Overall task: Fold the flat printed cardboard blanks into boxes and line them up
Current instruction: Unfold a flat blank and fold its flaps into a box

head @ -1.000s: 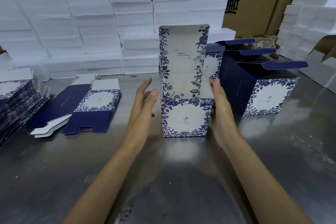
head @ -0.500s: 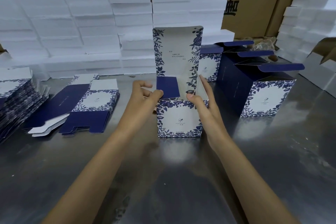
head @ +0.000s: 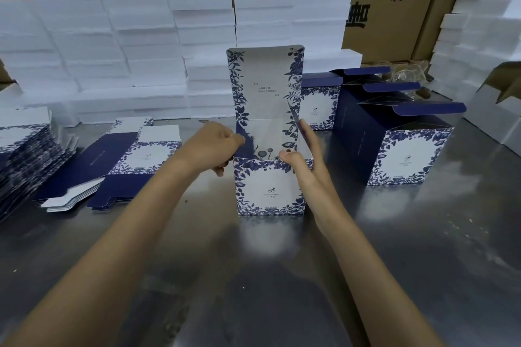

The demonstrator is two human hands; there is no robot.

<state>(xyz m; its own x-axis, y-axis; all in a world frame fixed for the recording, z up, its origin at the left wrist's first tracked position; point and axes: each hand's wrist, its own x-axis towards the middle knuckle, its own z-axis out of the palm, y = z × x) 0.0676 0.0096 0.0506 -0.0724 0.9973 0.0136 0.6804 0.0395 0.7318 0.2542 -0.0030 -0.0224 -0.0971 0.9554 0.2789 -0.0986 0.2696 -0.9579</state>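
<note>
From the head view I see the box standing upright at the centre of the frame on the steel tabletop. Its front is white with a border of blue leaves and a small logo, and its tall lid flap stands straight up, white inside with blue foliage down both edges and a few lines of small print. My left hand is at the box's upper left corner, fingers curled and pinching the dark blue side flap there. My right hand is at the upper right corner, thumb on the front rim and fingers straight along the right side flap.

At centre left lies a stack of flat blanks, with a thicker pile at the left edge. To the right stand the finished boxes in a row, lids open. White foam blocks are stacked behind.
</note>
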